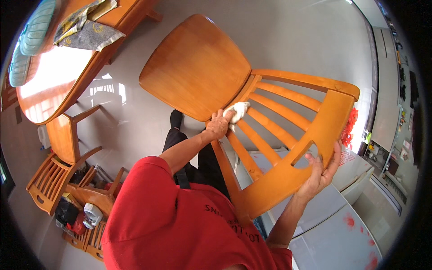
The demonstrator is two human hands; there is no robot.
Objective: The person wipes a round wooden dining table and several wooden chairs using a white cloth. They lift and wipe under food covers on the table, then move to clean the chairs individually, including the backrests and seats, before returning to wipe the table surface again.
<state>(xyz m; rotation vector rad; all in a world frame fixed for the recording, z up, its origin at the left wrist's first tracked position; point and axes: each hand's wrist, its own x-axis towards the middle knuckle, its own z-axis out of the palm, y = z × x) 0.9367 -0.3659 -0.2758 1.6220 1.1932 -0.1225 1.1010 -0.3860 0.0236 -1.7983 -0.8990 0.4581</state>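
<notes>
I see a red short-sleeved shirt (175, 225) covering the torso and filling the lower middle of the view. Its fabric is plain, with a line of dark printed lettering across the front; the lettering appears upside down from this camera. The sleeves end above the elbows, so both forearms are bare. Below the shirt I note dark trousers (198, 157), black or near black, running down toward the floor. One dark shoe or sock (176, 119) shows at the end of a leg. I can make out no watch, ring or glove.
</notes>
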